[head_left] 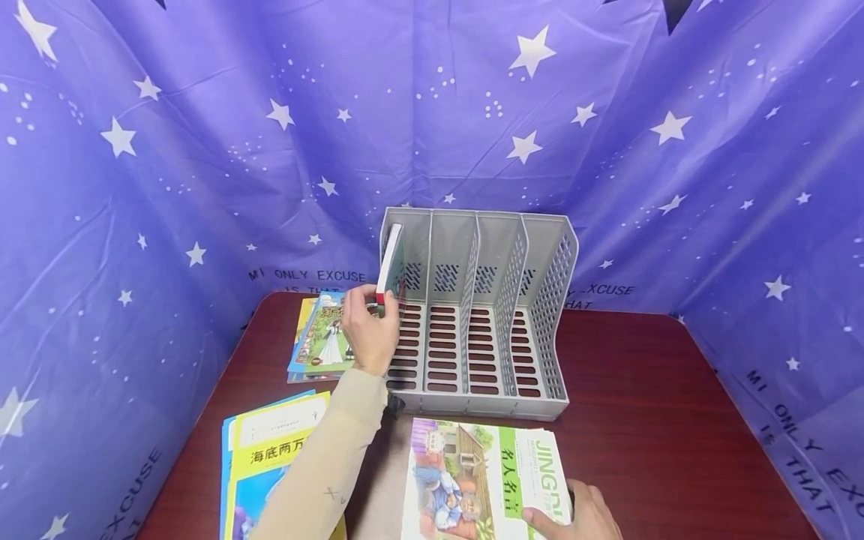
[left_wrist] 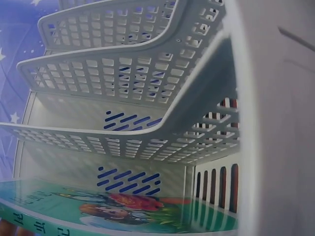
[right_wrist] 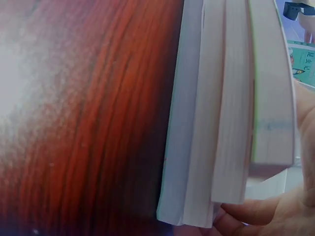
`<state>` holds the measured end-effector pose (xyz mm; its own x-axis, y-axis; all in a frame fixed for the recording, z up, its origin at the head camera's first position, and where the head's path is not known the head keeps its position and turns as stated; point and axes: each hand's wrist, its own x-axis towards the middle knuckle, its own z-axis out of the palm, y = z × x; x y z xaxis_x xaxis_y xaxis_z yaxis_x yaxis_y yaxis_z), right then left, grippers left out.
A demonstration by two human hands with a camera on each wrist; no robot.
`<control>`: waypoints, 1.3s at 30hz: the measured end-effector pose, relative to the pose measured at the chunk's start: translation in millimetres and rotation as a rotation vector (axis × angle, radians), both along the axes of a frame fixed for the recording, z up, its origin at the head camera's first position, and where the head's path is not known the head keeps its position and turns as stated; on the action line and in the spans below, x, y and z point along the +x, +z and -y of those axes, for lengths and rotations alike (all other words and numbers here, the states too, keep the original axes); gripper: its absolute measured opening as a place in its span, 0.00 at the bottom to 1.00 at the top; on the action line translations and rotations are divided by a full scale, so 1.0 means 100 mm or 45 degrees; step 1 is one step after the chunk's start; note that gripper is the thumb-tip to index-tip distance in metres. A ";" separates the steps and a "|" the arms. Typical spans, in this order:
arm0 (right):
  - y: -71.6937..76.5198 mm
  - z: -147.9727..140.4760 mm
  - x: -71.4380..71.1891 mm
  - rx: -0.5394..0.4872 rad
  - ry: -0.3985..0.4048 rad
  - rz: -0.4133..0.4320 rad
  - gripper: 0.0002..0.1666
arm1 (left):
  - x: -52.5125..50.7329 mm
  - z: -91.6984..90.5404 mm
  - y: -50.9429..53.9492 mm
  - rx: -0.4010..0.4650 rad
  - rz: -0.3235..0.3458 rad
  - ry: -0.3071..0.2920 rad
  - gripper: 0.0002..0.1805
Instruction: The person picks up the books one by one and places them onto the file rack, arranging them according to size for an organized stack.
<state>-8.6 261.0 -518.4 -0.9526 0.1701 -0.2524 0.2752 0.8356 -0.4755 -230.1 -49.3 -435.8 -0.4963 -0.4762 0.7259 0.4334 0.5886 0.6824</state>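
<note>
A grey plastic book rack (head_left: 472,401) with upright compartments stands on the table. In its leftmost compartment a green book (head_left: 391,259) stands on edge. My left hand (head_left: 371,326) grips the lower front end of that book; the left wrist view shows its illustrated green cover (left_wrist: 118,211) beside the perforated dividers. Before the rack lies a stack of books, topped by a white and green book (head_left: 486,480). My right hand (head_left: 580,517) holds this top book at its right edge, thumb on the cover. The page edges (right_wrist: 270,98) of the stack fill the right wrist view.
Left of the rack lie picture books (head_left: 324,337), partly behind my left hand. Nearer, a yellow and blue book (head_left: 270,442) lies on others, partly under my left sleeve (head_left: 324,457). A starry purple curtain (head_left: 432,112) surrounds the dark red table (head_left: 648,420).
</note>
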 end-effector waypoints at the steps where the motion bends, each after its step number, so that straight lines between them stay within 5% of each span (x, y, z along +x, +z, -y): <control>1: 0.00 0.00 0.00 0.005 -0.005 0.004 0.58 | 0.00 0.01 0.00 0.000 0.005 -0.003 0.09; 14: 0.05 -0.04 -0.01 -0.074 -0.051 -0.027 0.47 | 0.02 0.05 0.05 -0.017 0.122 -0.042 0.16; 25: 0.01 -0.16 0.00 -0.051 -0.095 0.026 0.40 | 0.19 0.16 0.09 -0.219 0.336 -0.138 0.28; 34: -0.01 -0.19 -0.03 -0.060 -0.147 0.034 0.38 | 0.25 0.26 0.12 -0.356 0.237 -0.142 0.31; 39: 0.01 -0.17 -0.02 -0.078 -0.163 0.006 0.39 | 0.26 0.28 0.12 -0.362 0.251 -0.151 0.31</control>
<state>-11.0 277.8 -517.8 -0.9228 0.2742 -0.2705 0.3800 0.7631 -0.5228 -203.9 -77.0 -423.7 -0.6795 -0.1996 0.7060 0.3868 0.7202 0.5759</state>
